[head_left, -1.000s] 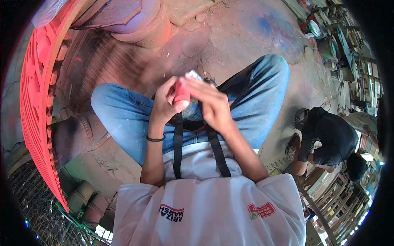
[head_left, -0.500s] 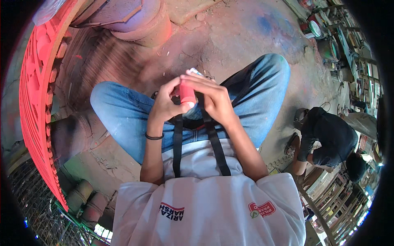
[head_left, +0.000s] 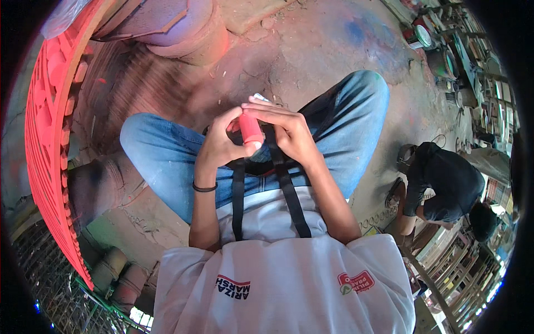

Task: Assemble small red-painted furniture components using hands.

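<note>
Between my hands, above my lap, is a small red cylinder (head_left: 252, 129) with its near end tilted toward me. My left hand (head_left: 218, 138) is closed round it, thumb at the near end and fingers at the far end. My right hand (head_left: 293, 131) is bent over from the right, its fingers pressed together across the cylinder's far end and my left fingertips. A small white-and-bluish piece (head_left: 260, 97) sticks out beyond the right fingers; its kind is hard to make out, and the right palm is hidden.
A bright red slatted panel (head_left: 53, 128) rises on the left. A large paint-dusted round pot (head_left: 194, 33) stands ahead. To the right, a person in dark clothes (head_left: 445, 178) bends low near wooden racks (head_left: 445, 256). Paint cans (head_left: 417, 37) stand at the far right.
The right fingers have shifted slightly left across the cylinder's far end, and the cylinder is turned a little. The view has moved slightly. Both hands keep nearly the same place.
</note>
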A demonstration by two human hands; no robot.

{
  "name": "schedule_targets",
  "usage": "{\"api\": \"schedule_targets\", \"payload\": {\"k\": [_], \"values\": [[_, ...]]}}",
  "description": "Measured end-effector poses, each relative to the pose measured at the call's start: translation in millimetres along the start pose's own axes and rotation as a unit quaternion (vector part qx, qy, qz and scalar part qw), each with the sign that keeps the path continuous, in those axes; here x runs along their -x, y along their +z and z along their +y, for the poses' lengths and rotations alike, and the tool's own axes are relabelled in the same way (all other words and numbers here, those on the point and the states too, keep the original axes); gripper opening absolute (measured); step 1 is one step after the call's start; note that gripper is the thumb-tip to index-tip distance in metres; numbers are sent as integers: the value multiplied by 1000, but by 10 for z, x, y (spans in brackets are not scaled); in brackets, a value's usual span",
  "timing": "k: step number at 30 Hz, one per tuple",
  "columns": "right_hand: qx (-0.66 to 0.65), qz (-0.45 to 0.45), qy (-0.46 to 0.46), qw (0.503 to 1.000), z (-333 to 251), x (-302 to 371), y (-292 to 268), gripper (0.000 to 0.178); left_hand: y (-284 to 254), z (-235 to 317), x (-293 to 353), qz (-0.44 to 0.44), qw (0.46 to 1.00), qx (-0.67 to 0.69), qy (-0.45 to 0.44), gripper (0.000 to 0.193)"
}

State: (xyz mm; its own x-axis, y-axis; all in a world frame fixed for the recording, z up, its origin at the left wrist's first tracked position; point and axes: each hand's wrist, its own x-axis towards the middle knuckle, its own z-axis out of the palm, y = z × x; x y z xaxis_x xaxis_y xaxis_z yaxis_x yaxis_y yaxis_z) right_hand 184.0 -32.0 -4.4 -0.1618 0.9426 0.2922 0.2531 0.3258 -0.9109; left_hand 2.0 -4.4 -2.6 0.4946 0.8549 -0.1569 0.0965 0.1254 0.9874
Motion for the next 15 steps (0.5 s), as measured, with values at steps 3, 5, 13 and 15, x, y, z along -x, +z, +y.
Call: {"api": "schedule_targets", "payload": {"k": [3,5,13,15], "values": [[13,-74,-9,997,-265,20,-84,57,-123,-153,34,-1,999,-36,25,43],[-3,-61,-13,998,-144,46,-74,55,-81,-59,16,-4,1000,-21,11,43],[-10,15,42,999,-55,31,-120,60,-49,93,-2,21,986,-137,90,47],[-9,25,33,999,-114,22,-112,56,-39,57,20,37,986,-126,102,49]]}}
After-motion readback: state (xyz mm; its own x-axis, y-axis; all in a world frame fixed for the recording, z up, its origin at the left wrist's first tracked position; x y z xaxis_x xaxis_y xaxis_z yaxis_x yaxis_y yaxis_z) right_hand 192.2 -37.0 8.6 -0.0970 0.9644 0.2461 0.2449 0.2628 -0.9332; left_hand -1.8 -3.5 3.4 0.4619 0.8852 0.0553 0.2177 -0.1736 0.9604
